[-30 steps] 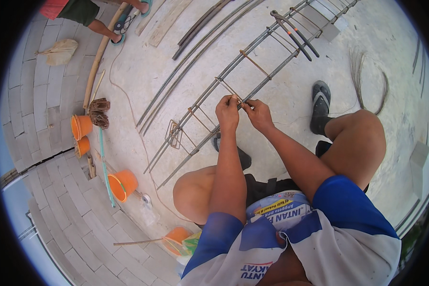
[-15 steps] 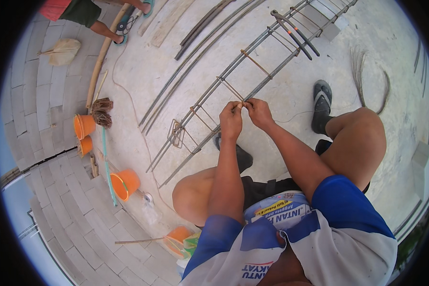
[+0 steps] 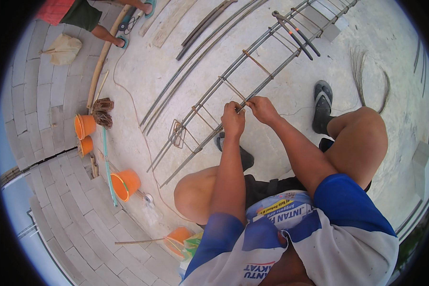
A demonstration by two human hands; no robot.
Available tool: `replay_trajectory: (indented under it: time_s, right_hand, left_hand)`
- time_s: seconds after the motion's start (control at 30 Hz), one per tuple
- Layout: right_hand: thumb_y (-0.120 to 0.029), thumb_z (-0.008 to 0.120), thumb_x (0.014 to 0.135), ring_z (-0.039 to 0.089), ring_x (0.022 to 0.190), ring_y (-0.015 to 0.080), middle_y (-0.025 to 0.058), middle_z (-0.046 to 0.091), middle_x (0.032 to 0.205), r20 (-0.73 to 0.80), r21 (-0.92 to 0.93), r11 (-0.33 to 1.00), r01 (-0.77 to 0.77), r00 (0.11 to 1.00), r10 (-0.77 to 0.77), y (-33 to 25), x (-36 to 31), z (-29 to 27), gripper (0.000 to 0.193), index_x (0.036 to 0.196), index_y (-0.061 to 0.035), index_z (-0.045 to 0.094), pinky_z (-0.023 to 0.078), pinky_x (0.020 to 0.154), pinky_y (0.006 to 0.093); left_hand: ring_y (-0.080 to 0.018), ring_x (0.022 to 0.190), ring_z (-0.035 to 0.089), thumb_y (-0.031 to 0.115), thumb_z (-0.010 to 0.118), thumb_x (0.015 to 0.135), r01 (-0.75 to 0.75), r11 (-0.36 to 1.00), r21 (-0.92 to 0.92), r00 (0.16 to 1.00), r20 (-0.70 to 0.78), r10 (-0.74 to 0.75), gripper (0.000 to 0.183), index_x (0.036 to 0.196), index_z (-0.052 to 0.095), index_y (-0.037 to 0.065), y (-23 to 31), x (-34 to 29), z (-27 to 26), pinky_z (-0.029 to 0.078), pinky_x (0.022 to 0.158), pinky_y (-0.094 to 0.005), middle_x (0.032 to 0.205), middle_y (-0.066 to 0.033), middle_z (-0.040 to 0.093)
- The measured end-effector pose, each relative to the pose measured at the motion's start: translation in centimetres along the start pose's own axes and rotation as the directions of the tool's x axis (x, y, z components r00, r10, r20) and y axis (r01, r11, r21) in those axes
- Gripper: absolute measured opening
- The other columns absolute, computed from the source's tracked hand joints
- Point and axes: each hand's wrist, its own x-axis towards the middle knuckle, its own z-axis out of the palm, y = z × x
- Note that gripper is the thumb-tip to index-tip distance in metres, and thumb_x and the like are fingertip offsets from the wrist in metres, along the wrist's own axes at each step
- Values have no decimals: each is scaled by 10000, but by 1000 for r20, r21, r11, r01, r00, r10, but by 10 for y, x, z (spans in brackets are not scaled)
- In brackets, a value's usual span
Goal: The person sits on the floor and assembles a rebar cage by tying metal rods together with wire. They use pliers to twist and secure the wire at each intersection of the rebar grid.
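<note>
A long rebar cage with square stirrups lies slanting across the floor in front of me. My left hand is closed at its near bar, fingertips pinched just under a stirrup corner. Against the same joint, my right hand pinches from the right. Between the fingertips is what looks like thin tie wire, mostly hidden by the fingers. A fine strand shows on the floor beyond my right wrist. Long-handled pincers with orange marks rest across the far part of the cage.
A bundle of thin wire lies right of my foot. Loose rebars and wooden planks lie beyond the cage. Orange buckets stand at left by a grey block wall. Another person's leg shows at upper left.
My fingertips have parted slightly: the left hand has shifted a little down and right, the right hand slightly to the right. The cage stays almost in place.
</note>
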Motion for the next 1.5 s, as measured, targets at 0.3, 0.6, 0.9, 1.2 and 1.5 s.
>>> replay_trajectory:
  time_s: [0.3, 0.6, 0.9, 1.2, 1.5]
  right_hand:
    - [-215, 584, 902, 614, 754, 404, 206, 643, 815, -27, -101, 989, -110, 994, 107, -14, -3, 4, 239, 857, 5, 664, 476, 657, 467]
    - [-208, 565, 909, 607, 767, 398, 189, 621, 809, -43, -175, 983, -64, 997, 57, -15, -7, 8, 212, 847, -16, 631, 472, 668, 487]
    - [-203, 575, 904, 599, 730, 392, 186, 600, 761, -53, -156, 984, -81, 996, 73, -18, -5, 6, 225, 793, -10, 614, 469, 645, 480]
    - [-181, 582, 894, 598, 718, 396, 190, 601, 759, -52, -200, 974, -101, 994, 93, -15, -7, 11, 198, 795, -10, 604, 476, 639, 480]
    - [-180, 582, 889, 606, 730, 411, 203, 617, 759, -60, -169, 982, -88, 995, 79, -19, -6, 6, 202, 817, 4, 619, 474, 645, 500]
  left_hand:
    - [-371, 851, 644, 173, 662, 821, 251, 953, 173, 956, 113, -272, 303, 1073, 540, 56, 15, 11, -2, 484, 724, -456, 885, -183, 683]
    - [-210, 897, 633, 101, 669, 763, 435, 791, -429, 897, 134, -421, 421, 1137, 583, -74, 20, 28, -14, 481, 783, -293, 982, -192, 686]
    - [-220, 761, 640, 145, 690, 756, 448, 854, -265, 894, 132, -428, 250, 930, 691, -35, 4, 44, -6, 489, 679, -340, 834, -157, 687]
    - [-237, 706, 646, 115, 658, 748, 500, 789, -358, 866, 234, -443, 256, 948, 692, -41, 6, 59, 3, 490, 651, -353, 818, -167, 690]
    - [-239, 824, 643, 166, 644, 805, 308, 862, -402, 946, 34, -322, 245, 955, 698, -21, 16, 27, 1, 481, 745, -352, 867, -161, 695]
